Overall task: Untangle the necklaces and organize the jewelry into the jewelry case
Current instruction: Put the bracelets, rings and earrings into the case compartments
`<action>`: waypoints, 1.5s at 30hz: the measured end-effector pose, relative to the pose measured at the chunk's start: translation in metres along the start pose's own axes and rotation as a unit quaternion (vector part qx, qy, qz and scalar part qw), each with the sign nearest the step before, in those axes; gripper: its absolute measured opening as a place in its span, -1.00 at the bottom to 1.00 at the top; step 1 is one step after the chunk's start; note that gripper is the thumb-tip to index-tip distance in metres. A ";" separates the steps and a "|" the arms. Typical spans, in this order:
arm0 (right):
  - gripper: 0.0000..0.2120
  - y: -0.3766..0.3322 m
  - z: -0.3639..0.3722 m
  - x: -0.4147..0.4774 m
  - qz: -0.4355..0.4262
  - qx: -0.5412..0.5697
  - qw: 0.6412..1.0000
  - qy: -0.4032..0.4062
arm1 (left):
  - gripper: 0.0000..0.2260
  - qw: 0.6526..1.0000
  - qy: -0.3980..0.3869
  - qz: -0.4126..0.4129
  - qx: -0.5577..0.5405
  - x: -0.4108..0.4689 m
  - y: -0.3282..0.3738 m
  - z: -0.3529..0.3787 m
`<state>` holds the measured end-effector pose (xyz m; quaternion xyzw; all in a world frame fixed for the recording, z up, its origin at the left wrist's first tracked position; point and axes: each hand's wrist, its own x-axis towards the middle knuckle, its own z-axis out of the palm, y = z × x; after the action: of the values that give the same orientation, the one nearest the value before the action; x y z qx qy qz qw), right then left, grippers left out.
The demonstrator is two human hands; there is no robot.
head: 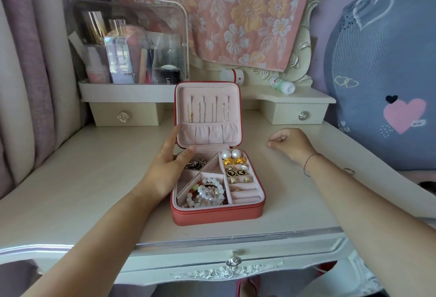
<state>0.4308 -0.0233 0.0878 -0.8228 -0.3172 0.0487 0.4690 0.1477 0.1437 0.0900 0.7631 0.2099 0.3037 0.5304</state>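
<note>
A: Head view. Where does the jewelry case (217, 214) sit?

B: Centre of frame, on the pale table (94, 178), open. Lid (207, 91) stands upright. Thin necklaces (204, 112) hang side by side on its inner hooks, ends tucked into the pouch below. Tray holds bead bracelets (207, 191) at lower left, pearl earrings (232, 154) at upper right.

A: Hands?

B: Left hand (165, 169) pinches the lid's lower left corner, thumb on the inside face, fingers along the outer edge. Right hand (290, 143) rests on the table, well apart at right of frame, fingers curled; nothing visible in them.

A: Handling?

B: Judgement: the case is light with a stiff padded shell, so it may slide or tip if the lid is pushed. Best held by the lid's edge or steadied at the base wall. The chains are fine, limp and quick to re-tangle; lift each by its clasp end, one at a time. The pearls could scuff.
</note>
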 end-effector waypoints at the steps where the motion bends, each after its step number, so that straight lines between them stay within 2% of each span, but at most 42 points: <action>1: -0.86 0.000 0.000 -0.001 0.001 0.005 1.000 0.006 | -0.45 1.000 0.000 0.002 0.003 0.000 -0.001 0.000; 8: -0.83 -0.017 -0.007 -0.021 -0.035 0.037 0.999 0.011 | -0.24 1.000 -0.011 0.001 -0.009 0.002 -0.004 -0.002; 12: -0.86 -0.061 -0.015 -0.063 -0.085 0.132 0.986 -0.054 | -0.20 1.000 -0.009 0.000 -0.014 0.004 -0.006 -0.001; 15: -0.90 -0.083 -0.016 -0.108 -0.106 0.178 0.972 -0.111 | -0.24 1.000 -0.010 0.005 -0.010 0.005 -0.008 -0.001; 21: -0.90 -0.094 -0.010 -0.144 -0.114 0.104 0.971 -0.180 | -0.26 1.000 -0.011 0.002 -0.005 0.007 -0.010 -0.002; 28: -0.83 -0.090 -0.006 -0.142 -0.135 0.009 0.977 -0.165 | -0.27 1.000 -0.010 -0.002 -0.005 0.007 -0.012 -0.002; 35: -0.84 -0.089 0.001 -0.148 -0.116 0.059 0.980 -0.152 | -0.23 1.000 -0.016 0.007 0.000 0.007 -0.011 -0.003; 42: -0.82 -0.087 0.004 -0.146 -0.135 0.027 0.981 -0.133 | -0.26 1.000 -0.014 0.005 -0.011 0.006 -0.009 -0.002; 45: -0.88 -0.083 0.002 -0.146 -0.143 0.044 0.978 -0.146 | -0.26 1.000 -0.011 -0.004 -0.004 0.005 -0.007 -0.003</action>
<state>0.2745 -0.0746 0.1218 -0.7315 -0.4940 0.1146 0.4557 0.1494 0.1511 0.0852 0.7636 0.2063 0.2937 0.5367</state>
